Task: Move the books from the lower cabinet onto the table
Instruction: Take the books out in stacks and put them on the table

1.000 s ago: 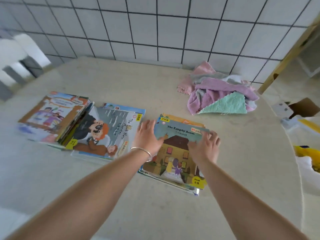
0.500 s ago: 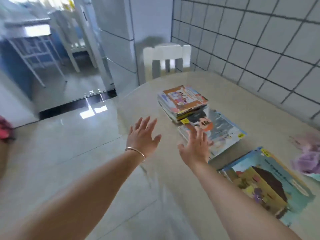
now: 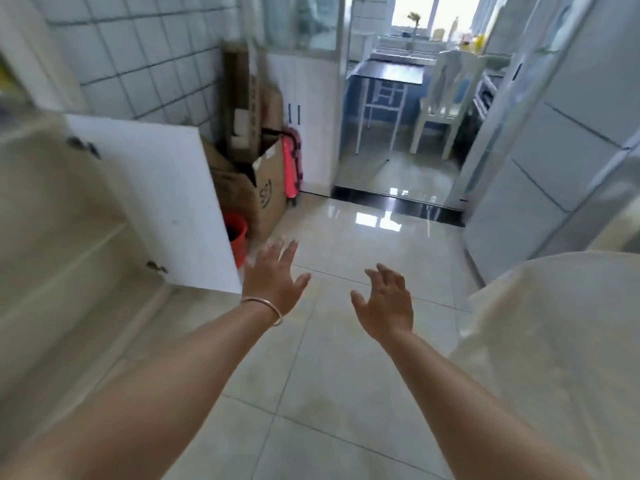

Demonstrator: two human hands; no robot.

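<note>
Both my hands hang empty in the air over the tiled floor. My left hand (image 3: 272,277), with a bangle on the wrist, has its fingers spread. My right hand (image 3: 386,301) is relaxed and open too. The lower cabinet (image 3: 69,244) stands at the left with its white door (image 3: 162,206) swung open; its inside is blurred and I make out no books there. The pale table's edge (image 3: 540,323) shows at the right. No books are in view.
Cardboard boxes (image 3: 256,181), a red bucket (image 3: 237,233) and a pink case (image 3: 292,168) stand past the cabinet door by the tiled wall. A doorway ahead leads to a room with a white chair (image 3: 445,102). A tall pale fridge (image 3: 554,140) stands at the right.
My hands left the book stack on the table and my view swung left, away from the books, toward the open cabinet and the floor.
</note>
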